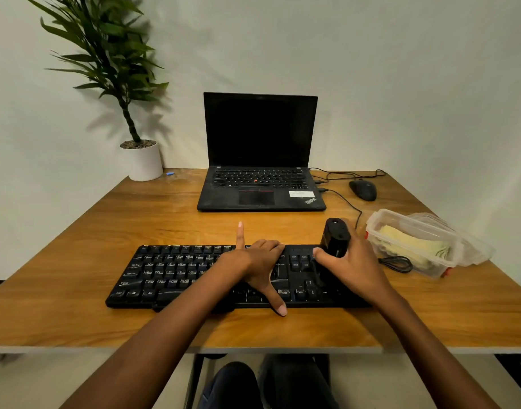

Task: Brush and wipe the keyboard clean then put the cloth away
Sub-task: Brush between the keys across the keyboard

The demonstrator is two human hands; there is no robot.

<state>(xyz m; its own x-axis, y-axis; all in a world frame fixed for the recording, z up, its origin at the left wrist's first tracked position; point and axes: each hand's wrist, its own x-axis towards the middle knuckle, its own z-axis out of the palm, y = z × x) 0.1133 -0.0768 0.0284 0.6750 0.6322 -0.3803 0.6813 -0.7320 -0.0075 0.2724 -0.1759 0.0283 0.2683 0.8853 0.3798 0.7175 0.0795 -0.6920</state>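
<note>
A black keyboard (170,276) lies across the near middle of the wooden desk (76,290). My left hand (259,264) rests on the keys right of centre, index finger pointing straight past the back edge, thumb reaching over the front edge, the other fingers curled on the keys. My right hand (353,264) grips a black brush (336,237) by its chunky handle, standing it on the keyboard's right end; the bristles are hidden. A yellow cloth (412,246) lies folded inside a clear plastic container (377,228) to the right of the keyboard.
An open black laptop (260,187) sits behind the keyboard. A black mouse (363,189) and its cables (396,263) lie at the back right. The container's lid (477,249) lies beside the container. A potted plant (144,160) stands at the back left corner.
</note>
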